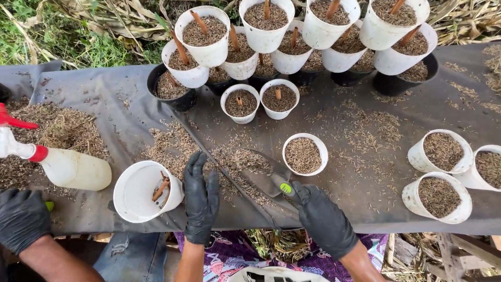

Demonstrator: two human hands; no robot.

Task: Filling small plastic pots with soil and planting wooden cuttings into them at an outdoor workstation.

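Left hand (201,201): lying flat, fingers apart, beside tipped empty white plastic pot (146,192), lower left.
Right hand (323,222): clamping grey metal trowel (261,169).
Progress: stacked filled white pots (266,23) crowding upper frame; one remaining unfilled.

Both hands wear thin black gloves with a dull sheen, snug and creased at the knuckles. The left hand (201,197) has its glove cuff ending at the wrist; the right hand (324,221) has the same. Above the cuffs the forearms are bare, without sleeves. Below the hands a patterned purple garment (235,256) covers the lap.
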